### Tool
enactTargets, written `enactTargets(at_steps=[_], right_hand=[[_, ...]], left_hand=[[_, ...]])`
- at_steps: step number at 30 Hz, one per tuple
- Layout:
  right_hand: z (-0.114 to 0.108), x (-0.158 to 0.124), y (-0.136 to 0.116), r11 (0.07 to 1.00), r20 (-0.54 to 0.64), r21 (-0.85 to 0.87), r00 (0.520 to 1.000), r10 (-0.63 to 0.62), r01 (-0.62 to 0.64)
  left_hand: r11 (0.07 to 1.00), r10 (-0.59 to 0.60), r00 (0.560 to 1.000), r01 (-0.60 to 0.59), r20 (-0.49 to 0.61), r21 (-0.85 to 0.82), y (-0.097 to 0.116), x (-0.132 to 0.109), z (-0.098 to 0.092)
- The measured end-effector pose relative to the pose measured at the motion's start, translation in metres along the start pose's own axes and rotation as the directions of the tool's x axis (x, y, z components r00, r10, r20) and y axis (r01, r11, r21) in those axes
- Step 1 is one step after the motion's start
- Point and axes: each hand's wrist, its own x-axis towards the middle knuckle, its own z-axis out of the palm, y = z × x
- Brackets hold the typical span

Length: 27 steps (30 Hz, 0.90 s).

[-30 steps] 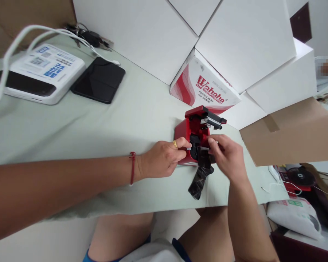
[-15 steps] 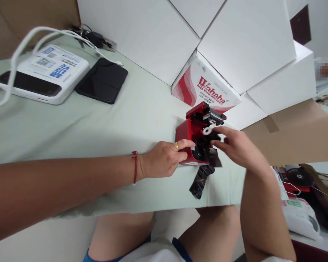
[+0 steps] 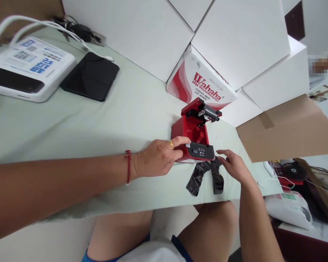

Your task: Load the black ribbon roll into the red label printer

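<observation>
A small red label printer (image 3: 177, 133) stands on the cloth-covered table with its lid (image 3: 192, 106) raised and its red inside exposed. My left hand (image 3: 162, 154) holds the printer's near left corner, index finger on the edge by the black button panel (image 3: 200, 150), other fingers curled. Just off the right front corner is my right hand (image 3: 233, 163), thumb and fingers apart, with nothing visible between them. Its fingertips are close to the upper end of a black strip (image 3: 217, 176); I cannot tell whether they touch. Another creased black strip (image 3: 197, 180) lies beside it.
A Wahaba-marked red and white carton (image 3: 202, 80) stands behind the printer among white boxes (image 3: 243, 40). To the left lie a black phone (image 3: 91, 76), a white device (image 3: 35, 69) with cables, and keys (image 3: 82, 32). A brown cardboard flap (image 3: 289, 127) juts in on the right.
My right hand has drawn back from inside the printer, down and right. The black roll with a white core has left the compartment, and a second black strip now lies in front. My left hand stays put.
</observation>
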Motion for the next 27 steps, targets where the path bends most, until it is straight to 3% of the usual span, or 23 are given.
enactTargets(at_steps=[3, 6, 10, 12, 14, 16, 21, 27], right_hand=[[0.019, -0.015, -0.022, 0.993, 0.053, 0.08, 0.994, -0.091, 0.087], [0.013, -0.029, -0.038, 0.981, 0.139, 0.109, 0.975, -0.173, 0.158], [-0.047, -0.045, -0.052, 0.937, 0.281, 0.212, 0.901, -0.33, 0.278], [-0.078, -0.042, -0.065, 0.928, 0.161, 0.212, 0.926, -0.341, 0.305], [-0.093, -0.026, -0.083, 0.939, 0.017, 0.134, 0.947, -0.322, 0.317], [-0.09, 0.0, -0.104, 0.943, -0.022, 0.029, 0.943, -0.331, 0.332], [-0.057, 0.062, -0.143, 0.912, 0.144, -0.206, 0.933, -0.33, 0.354], [-0.061, 0.08, -0.154, 0.905, 0.232, -0.216, 0.92, -0.316, 0.366]], left_hand=[[1.0, 0.006, 1.0, -0.006, -0.005, -0.002, 0.0, 0.0, 0.0], [1.0, 0.016, 1.0, -0.016, -0.025, 0.012, 0.0, 0.001, -0.001], [1.0, 0.013, 1.0, -0.013, -0.003, 0.011, 0.0, 0.0, 0.0], [1.0, 0.01, 1.0, -0.01, 0.0, 0.01, -0.001, -0.001, 0.0], [1.0, 0.009, 1.0, -0.009, -0.003, 0.014, -0.001, -0.001, 0.0], [1.0, 0.012, 1.0, -0.012, -0.005, 0.017, -0.001, -0.001, 0.001], [0.998, 0.019, 1.0, -0.019, 0.002, 0.052, 0.0, 0.0, 0.0], [0.997, 0.005, 0.998, -0.009, 0.057, 0.078, 0.001, 0.001, 0.0]])
